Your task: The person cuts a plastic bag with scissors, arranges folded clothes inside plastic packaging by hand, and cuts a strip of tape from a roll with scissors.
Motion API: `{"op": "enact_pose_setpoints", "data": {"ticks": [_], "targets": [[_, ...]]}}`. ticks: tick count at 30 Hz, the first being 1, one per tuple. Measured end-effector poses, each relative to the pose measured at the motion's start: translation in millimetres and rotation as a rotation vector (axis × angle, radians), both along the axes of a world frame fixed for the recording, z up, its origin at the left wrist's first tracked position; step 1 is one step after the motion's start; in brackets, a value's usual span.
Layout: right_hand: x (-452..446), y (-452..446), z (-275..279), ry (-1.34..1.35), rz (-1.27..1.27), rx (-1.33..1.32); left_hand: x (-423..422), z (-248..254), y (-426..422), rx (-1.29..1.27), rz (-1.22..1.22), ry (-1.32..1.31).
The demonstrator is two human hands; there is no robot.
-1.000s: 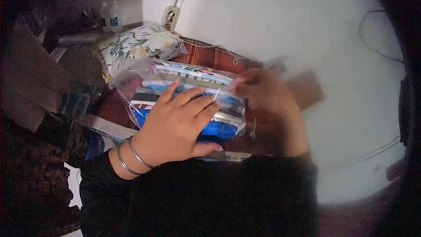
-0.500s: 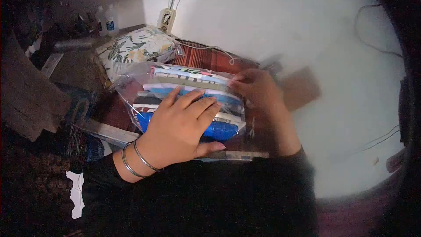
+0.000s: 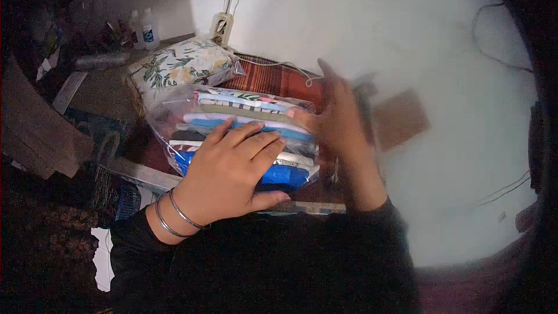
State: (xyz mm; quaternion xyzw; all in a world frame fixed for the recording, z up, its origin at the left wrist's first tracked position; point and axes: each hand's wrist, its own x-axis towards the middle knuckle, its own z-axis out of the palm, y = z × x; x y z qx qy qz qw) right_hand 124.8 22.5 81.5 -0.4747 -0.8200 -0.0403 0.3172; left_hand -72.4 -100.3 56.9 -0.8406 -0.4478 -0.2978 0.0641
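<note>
A clear plastic bag [image 3: 238,106] holds a row of folded cloths in white, olive, light blue, black and bright blue. My left hand [image 3: 232,168] lies palm down on the bag's lower middle, its fingers spread and its thumb apart, with two metal bangles on the wrist. At the bag's right end is my right hand [image 3: 337,119], somewhat blurred. Its thumb touches or lies just over the plastic, and the other fingers stretch upward, away from the thumb. Nothing shows between them.
Behind the bag sits a wrapped floral bundle [image 3: 189,64] on the red patterned cloth [image 3: 273,77]. A power socket [image 3: 221,26] with cables rests by the wall. Bottles [image 3: 149,28] stand at the back left. A brown piece [image 3: 401,119] is at the right.
My right hand has opened from its pinch at the bag's right edge, with its fingers now raised. The bag and my left hand have shifted slightly left in view.
</note>
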Motion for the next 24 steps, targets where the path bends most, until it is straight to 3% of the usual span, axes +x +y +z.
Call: {"op": "enact_pose_setpoints", "data": {"ticks": [2,3,5,11,18,21,23,24], "targets": [[-2,12,-15,0.317,0.353,-0.371,0,1,0,-0.011,0.009,0.017],[-3,15,-13,0.319,0.353,-0.373,0,1,0,-0.014,0.009,0.019],[-4,25,-6,0.185,0.297,-0.630,0,1,-1,-0.025,0.014,0.030],[28,63,-20,0.499,0.208,-0.660,-2,0,0,-0.040,0.003,0.032],[21,53,-28,0.317,0.363,-0.736,-9,6,-7,-0.065,-0.004,0.028],[37,64,-28,0.369,0.200,-0.661,-31,10,-17,-0.112,0.032,0.035],[36,39,-17,0.419,0.171,-0.491,-56,13,-25,0.140,0.226,0.139],[27,20,-11,0.422,0.184,-0.496,-71,10,-25,0.137,0.238,0.146]]}}
